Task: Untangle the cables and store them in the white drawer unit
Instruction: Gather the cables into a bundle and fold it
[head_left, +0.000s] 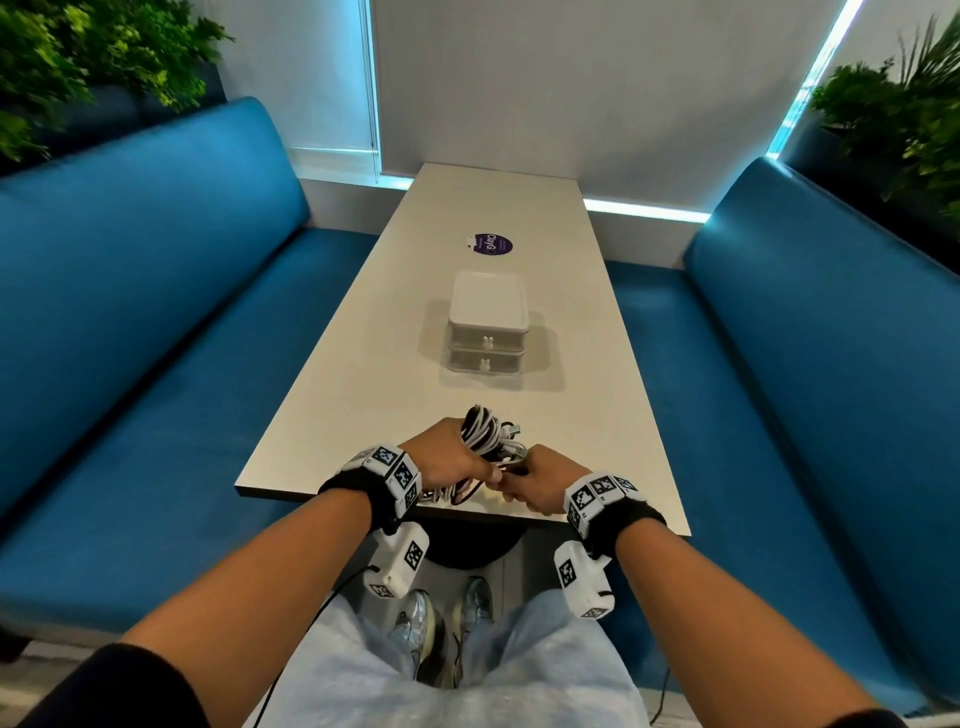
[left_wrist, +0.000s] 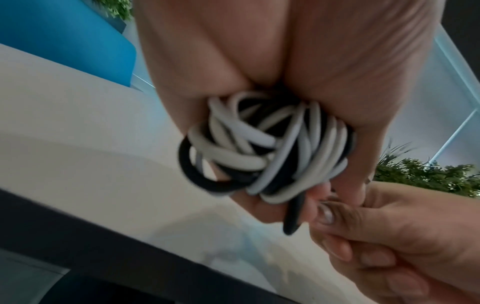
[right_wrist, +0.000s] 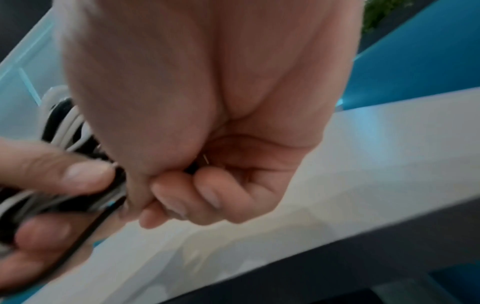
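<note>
A tangled bundle of black and white cables (head_left: 483, 434) is held just above the near end of the table. My left hand (head_left: 449, 457) grips the bundle, whose coils bulge out of my fist (left_wrist: 262, 148). My right hand (head_left: 535, 480) touches the left and pinches a black cable end (right_wrist: 193, 169) between curled fingers. A thin black strand (right_wrist: 85, 232) hangs below the hands. The white drawer unit (head_left: 487, 325), two drawers with small white knobs, both closed, stands at the table's middle, beyond the hands.
The long pale table (head_left: 363, 364) runs away from me between two blue benches (head_left: 156, 312) (head_left: 805, 364). A purple round sticker (head_left: 491, 245) lies behind the drawer unit. Plants (head_left: 78, 62) stand at both far corners. My knees and shoes are below the table edge.
</note>
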